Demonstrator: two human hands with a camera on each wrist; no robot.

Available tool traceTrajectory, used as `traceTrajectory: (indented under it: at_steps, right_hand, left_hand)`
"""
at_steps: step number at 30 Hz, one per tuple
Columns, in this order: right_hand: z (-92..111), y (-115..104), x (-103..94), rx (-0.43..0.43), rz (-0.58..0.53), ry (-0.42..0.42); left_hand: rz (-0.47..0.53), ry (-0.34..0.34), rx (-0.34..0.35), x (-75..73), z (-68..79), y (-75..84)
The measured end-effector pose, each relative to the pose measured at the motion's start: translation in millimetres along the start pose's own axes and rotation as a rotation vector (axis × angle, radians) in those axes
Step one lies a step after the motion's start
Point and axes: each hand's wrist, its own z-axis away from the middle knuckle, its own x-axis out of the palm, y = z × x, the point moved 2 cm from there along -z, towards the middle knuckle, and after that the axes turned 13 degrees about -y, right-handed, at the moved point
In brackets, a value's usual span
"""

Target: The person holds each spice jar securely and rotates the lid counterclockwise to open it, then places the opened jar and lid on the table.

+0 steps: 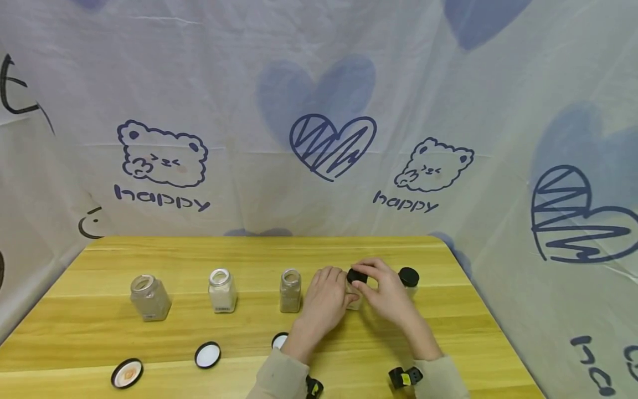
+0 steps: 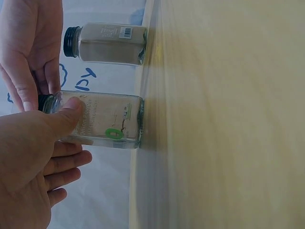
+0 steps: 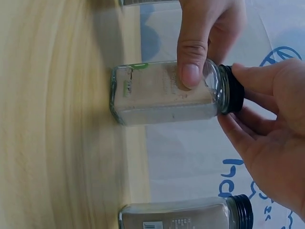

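Observation:
A square glass jar (image 2: 102, 119) of pale powder with a green mark on its label stands upright on the table. My left hand (image 1: 325, 296) grips the jar's body, thumb across the front and fingers behind. With thumb and fingers my right hand (image 1: 386, 288) pinches the black lid (image 3: 233, 89), which sits on the jar's neck. Just right of that hand stands another jar (image 2: 112, 44) with its black lid on. To the left of my left hand is an uncapped jar (image 1: 290, 291) of powder.
Two more uncapped jars, one (image 1: 222, 291) of pale powder and one (image 1: 150, 298) at far left, stand in the same row. Loose lids (image 1: 207, 354) lie white side up in front of them. A printed curtain (image 1: 239, 83) hangs behind the wooden table (image 1: 164, 255).

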Motion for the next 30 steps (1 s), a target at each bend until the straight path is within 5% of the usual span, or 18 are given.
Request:
traceTrajectory:
  at_steps: [6,18,30]
  right_hand:
    - [0.9,0.0,-3.2,-0.044,-0.042,-0.072]
    - [-0.8,-0.2,-0.1,0.000,-0.056,0.112]
    - [-0.5,-1.0,1.6,-0.004,0.016,0.063]
  left_hand:
    - [0.003,-0.014,-0.011,1.3,-1.0,-0.9]
    - [0.014,-0.008,-0.014,0.9,-0.9,-0.8]
    - [-0.009,0.018,0.005,1.7,0.4,-0.8]
